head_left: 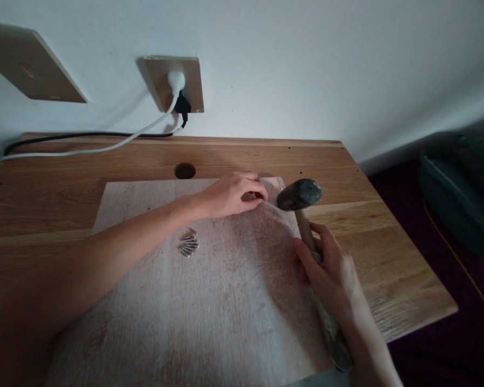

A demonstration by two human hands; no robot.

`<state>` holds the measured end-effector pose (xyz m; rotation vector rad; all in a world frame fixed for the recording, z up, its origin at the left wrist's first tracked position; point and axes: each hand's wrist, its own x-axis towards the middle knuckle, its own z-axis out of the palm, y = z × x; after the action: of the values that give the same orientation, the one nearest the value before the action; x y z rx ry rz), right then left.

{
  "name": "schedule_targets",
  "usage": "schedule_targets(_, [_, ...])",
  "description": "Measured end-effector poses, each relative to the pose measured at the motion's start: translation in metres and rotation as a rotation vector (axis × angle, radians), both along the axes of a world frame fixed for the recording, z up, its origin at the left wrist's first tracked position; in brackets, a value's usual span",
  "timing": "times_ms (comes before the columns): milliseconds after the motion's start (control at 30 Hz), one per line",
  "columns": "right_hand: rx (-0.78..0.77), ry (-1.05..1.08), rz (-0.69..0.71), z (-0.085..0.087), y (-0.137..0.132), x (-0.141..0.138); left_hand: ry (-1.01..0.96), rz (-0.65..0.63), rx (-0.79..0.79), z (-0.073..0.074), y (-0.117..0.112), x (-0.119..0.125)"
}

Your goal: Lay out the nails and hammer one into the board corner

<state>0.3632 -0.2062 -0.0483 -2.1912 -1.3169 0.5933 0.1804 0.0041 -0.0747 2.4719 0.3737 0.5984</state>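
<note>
My right hand point(334, 269) is wrapped round the wooden handle of a mallet point(300, 194). Its dark, rounded head is raised over the board's right edge, just right of my left hand point(236, 194). Thumb and fingertips of the left hand are pinched together low over the far right part of a whitish wood-grain board point(226, 301). Whatever lies between those fingertips is too small and hidden to make out. A small cluster of silvery screws or nails point(189, 245) rests on the board, nearer to me than the left wrist.
Under the board is a wooden tabletop point(387, 258) with a round cable hole point(184, 171). A white cable point(116, 145) and a black cable run along its back to a wall outlet point(193, 80). A dark bag-like object point(460, 199) lies beyond the right edge.
</note>
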Motion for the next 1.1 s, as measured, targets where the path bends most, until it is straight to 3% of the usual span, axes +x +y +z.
schedule_targets(200, [0.014,0.009,0.005,0.001,0.0,-0.001,0.0,-0.02,-0.004,-0.001,-0.002,0.003])
schedule_targets(567, [-0.008,0.017,0.006,0.001,-0.001,0.001,0.011,0.071,-0.054,-0.005,0.002,0.006])
schedule_targets(667, [-0.029,0.147,-0.011,0.002,0.0,0.002,0.029,0.061,-0.049,-0.008,0.005,0.007])
schedule_targets(867, [-0.114,0.624,-0.007,0.016,0.012,0.005,-0.005,0.043,-0.056,-0.012,0.009,0.01])
schedule_targets(1100, [-0.034,0.67,-0.036,0.026,0.022,-0.002,-0.013,0.034,-0.107,-0.014,0.011,0.013])
